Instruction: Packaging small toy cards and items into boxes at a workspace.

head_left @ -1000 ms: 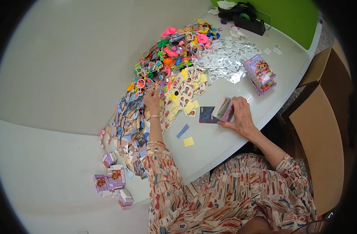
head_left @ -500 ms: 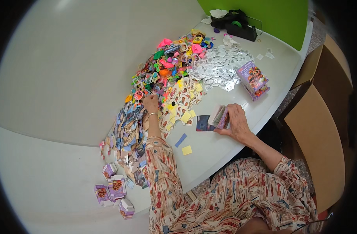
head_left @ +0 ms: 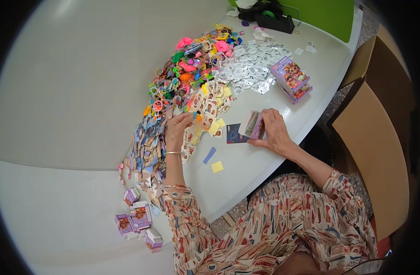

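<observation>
My left hand (head_left: 177,132) is pinched on a small orange-and-blue plastic trinket (head_left: 198,117), held over the edge of the picture cards and yellow slips (head_left: 214,103). In my right hand (head_left: 275,133) is a small purple box (head_left: 254,126), tilted with its open end facing left; folded paper or cards show inside. A dark card (head_left: 234,134) lies on the table just left of that box. Beyond my left hand spreads a heap of colourful plastic trinkets (head_left: 187,68). Bluish and brown paper pieces (head_left: 148,146) are piled left of my left wrist.
White and silvery slips (head_left: 253,68) lie behind the cards. Purple boxes (head_left: 290,75) are stacked at the right, more boxes (head_left: 139,215) at the lower left. A black tape dispenser (head_left: 274,20) stands at the back, a large cardboard box (head_left: 375,151) beyond the right table edge.
My left hand has come out of the trinket heap toward me and now holds an orange-and-blue trinket. My right hand keeps its grip on the purple box. The whole view has shifted slightly.
</observation>
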Available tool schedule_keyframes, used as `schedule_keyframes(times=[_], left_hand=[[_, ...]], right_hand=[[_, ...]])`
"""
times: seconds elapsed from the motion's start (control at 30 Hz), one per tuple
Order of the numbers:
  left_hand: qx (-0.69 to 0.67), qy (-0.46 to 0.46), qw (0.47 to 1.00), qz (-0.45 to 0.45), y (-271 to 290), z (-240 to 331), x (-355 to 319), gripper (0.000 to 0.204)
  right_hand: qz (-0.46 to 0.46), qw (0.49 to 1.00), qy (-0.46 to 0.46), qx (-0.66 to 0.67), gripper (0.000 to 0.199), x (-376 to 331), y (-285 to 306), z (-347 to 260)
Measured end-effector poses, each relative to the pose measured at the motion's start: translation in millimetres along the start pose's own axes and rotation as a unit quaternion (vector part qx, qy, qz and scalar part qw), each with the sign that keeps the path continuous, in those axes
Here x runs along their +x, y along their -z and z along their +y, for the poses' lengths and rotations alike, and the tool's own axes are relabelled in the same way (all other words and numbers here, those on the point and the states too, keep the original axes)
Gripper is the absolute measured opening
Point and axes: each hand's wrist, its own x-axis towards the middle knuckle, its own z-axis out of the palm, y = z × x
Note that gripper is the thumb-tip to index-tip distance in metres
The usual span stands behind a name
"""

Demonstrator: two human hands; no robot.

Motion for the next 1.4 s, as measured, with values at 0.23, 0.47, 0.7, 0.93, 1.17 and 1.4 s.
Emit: schedule_keyframes(times=[0.23, 0.47, 0.7, 0.93, 1.17, 1.4], left_hand=[[-0.112, -0.03, 0.991, -0.072, -24.4, 33.2, -9.7, 0.015], [-0.229, -0.033, 0.959, -0.162, -51.4, 61.5, -32.8, 0.017], [-0.258, -0.027, 0.942, -0.214, -63.0, 65.5, -43.4, 0.015], [-0.257, -0.01, 0.935, -0.244, -102.0, 73.2, -59.9, 0.015], [-0.01, -0.103, 0.977, -0.184, -117.2, 63.5, -61.7, 0.014], [0.344, -0.418, 0.829, -0.141, -140.0, 73.1, -84.2, 0.018]], right_hand=[[0.015, 1.0, 0.007, -0.012, 0.078, -0.8, 0.0, 2.5], [0.006, 1.0, 0.006, -0.008, 0.08, -0.9, 2.3, 1.3], [0.005, 1.0, 0.003, -0.005, 0.082, -1.9, -0.4, 1.3], [0.008, 1.0, 0.003, 0.006, 0.084, -2.2, -1.5, 3.3], [0.016, 1.0, 0.009, -0.016, 0.087, -3.1, -3.0, 3.3], [0.022, 0.999, 0.0, -0.028, 0.082, -1.6, -4.1, 3.5]])
